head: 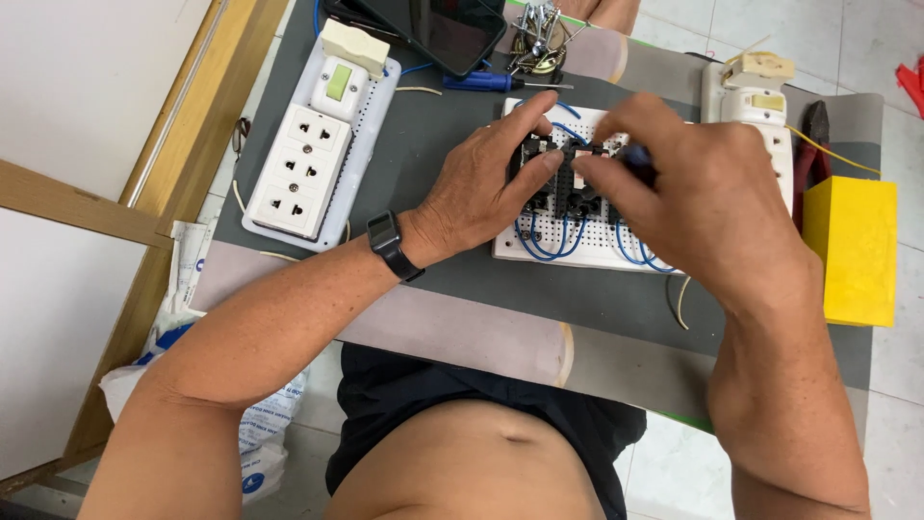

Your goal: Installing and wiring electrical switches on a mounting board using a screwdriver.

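Left hand, black watch on its wrist, rests on a white perforated board mid-table, fingers together and pinched on the left edge of a black module seated on that board, blue wires looping out below. Right hand meets it from the other side, fingers closed round a small blue-handled tool with its tip at the module. Farther left lies a white outlet strip, at right a yellow box, and at the far edge a blue screwdriver and a dark phone.
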